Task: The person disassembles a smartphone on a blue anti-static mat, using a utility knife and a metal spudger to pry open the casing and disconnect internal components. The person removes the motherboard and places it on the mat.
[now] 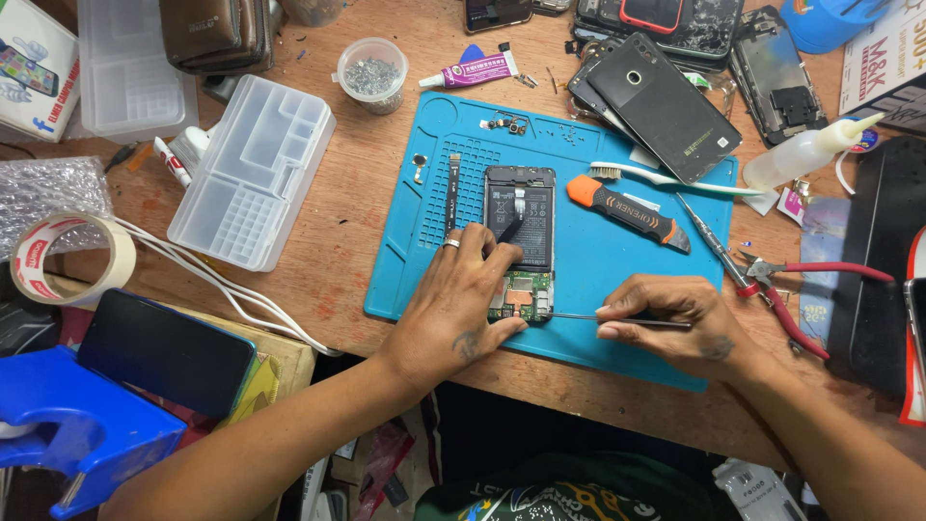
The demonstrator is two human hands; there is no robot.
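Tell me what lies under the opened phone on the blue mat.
The opened phone lies flat on the blue silicone work mat, which rests on the wooden table. The left hand covers its lower left corner; nothing beneath the phone can be seen.

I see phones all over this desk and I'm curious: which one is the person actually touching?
The opened black phone lying on the blue mat, its battery and circuit board exposed. The left hand rests on it; the other phones lie untouched at the desk's edges.
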